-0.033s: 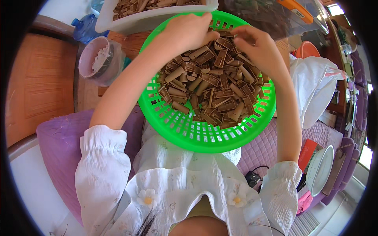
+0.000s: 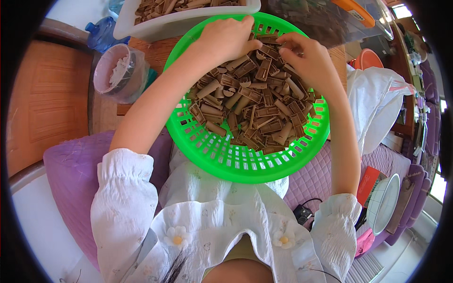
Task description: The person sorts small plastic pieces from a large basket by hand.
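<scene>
At upper centre of the frame, a green basket (image 2: pixel 245 177), round and slotted, heaped with brown pieces (image 2: pixel 264 113), many of them half-round and hollow like short troughs; heap piled from the middle up to the far rim, with bare slots along the lower left and bottom of the bowl; over the upper left of the heap, the left hand (image 2: pixel 224 40), back upward, index finger stretched toward the far rim, thumb apart from it and pointing right; other fingers out of sight, so cannot tell whether gripping a piece; over the upper right of the heap, the right hand (image 2: pixel 306 53), half-curled, fingertips and thumb close together and turned inward among the topmost pieces; cannot tell whether pinching one.

Beyond the basket, at the top edge, a white tub (image 2: pixel 188 18) with more of the same pieces; at upper right, a clear bin (image 2: pixel 316 23) with an orange latch (image 2: pixel 356 12); beneath these, a wooden table (image 2: pixel 163 51); at upper left, a pink bucket (image 2: pixel 106 78) just below a blue bottle (image 2: pixel 100 35); right of the right forearm, a white sack (image 2: pixel 380 92); at lower right, a red box (image 2: pixel 367 186) beside a pale basin (image 2: pixel 383 205).
</scene>
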Demonstrator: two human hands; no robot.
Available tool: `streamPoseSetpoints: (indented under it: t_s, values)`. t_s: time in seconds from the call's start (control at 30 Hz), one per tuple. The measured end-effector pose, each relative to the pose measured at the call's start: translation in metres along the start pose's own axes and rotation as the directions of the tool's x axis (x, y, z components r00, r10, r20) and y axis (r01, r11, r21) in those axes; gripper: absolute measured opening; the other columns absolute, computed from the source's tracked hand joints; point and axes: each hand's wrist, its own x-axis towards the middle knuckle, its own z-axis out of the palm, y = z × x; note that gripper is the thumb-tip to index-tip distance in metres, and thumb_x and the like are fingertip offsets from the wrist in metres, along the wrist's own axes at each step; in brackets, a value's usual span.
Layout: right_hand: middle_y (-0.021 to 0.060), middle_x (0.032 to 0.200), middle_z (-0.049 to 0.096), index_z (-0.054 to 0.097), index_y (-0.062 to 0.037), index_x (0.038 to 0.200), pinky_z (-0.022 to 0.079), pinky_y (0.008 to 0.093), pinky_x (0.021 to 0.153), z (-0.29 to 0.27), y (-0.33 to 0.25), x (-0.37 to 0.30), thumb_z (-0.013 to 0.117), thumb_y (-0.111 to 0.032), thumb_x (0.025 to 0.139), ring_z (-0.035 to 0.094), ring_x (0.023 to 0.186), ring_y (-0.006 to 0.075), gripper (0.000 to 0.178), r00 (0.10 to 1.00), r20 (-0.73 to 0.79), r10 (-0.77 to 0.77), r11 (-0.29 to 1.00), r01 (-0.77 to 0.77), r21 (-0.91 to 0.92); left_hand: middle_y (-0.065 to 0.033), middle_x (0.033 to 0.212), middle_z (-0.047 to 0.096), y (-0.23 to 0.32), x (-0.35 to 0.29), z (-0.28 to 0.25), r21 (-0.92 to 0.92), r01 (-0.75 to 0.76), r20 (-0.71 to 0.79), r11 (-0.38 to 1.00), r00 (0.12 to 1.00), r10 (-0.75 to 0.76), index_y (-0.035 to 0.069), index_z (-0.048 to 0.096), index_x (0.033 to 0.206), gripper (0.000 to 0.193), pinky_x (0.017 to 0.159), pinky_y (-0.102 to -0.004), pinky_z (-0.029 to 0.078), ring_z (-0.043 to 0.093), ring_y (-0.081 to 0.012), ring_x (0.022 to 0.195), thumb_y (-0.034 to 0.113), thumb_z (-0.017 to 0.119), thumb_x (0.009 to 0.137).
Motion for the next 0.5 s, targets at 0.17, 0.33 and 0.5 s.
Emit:
streamPoseSetpoints:
  t_s: [0.17, 0.33, 0.5]
  values:
    - [0.0125, 0.086, 0.058, 0.065, -0.0071, 0.092, 0.046, 0.0409, 0.079, 0.023, 0.009, 0.004, 0.067, -0.018, 0.075, 0.057, 0.089, 0.0293, 0.020, 0.941, -0.103, -0.322, 0.786, 0.205, -0.583, -0.0118, 0.082, 0.064, -0.009, 0.010, 0.022, -0.289, -0.031, -0.125, 0.957, 0.992, -0.005, 0.009, 0.052, 0.110, 0.041, 0.067, -0.0391, 0.048, 0.062, -0.0283, 0.077, 0.027, 0.068, 0.077]
    - [0.0091, 0.084, 0.056, 0.065, -0.0084, 0.085, 0.045, 0.0410, 0.080, 0.037, 0.015, 0.013, 0.065, -0.015, 0.074, 0.055, 0.088, 0.0269, 0.013, 0.937, -0.033, -0.349, 0.617, 0.202, -0.761, -0.0088, 0.077, 0.061, -0.019, 0.015, 0.031, -0.370, -0.186, -0.298, 0.910, 0.952, 0.073, 0.009, 0.052, 0.112, 0.038, 0.067, -0.0374, 0.047, 0.060, -0.0268, 0.072, 0.017, 0.064, 0.077]
    - [0.0105, 0.080, 0.063, 0.063, -0.0058, 0.082, 0.049, 0.0405, 0.070, 0.014, 0.012, 0.011, 0.064, -0.018, 0.075, 0.061, 0.073, 0.0312, 0.014, 0.926, -0.344, -0.153, 0.966, 0.067, -0.250, -0.0167, 0.086, 0.056, -0.015, 0.013, 0.014, -0.443, -0.121, -0.278, 0.888, 0.961, -0.007, -0.001, 0.047, 0.100, 0.016, 0.070, -0.0395, 0.046, 0.058, -0.0331, 0.080, 0.009, 0.051, 0.088]
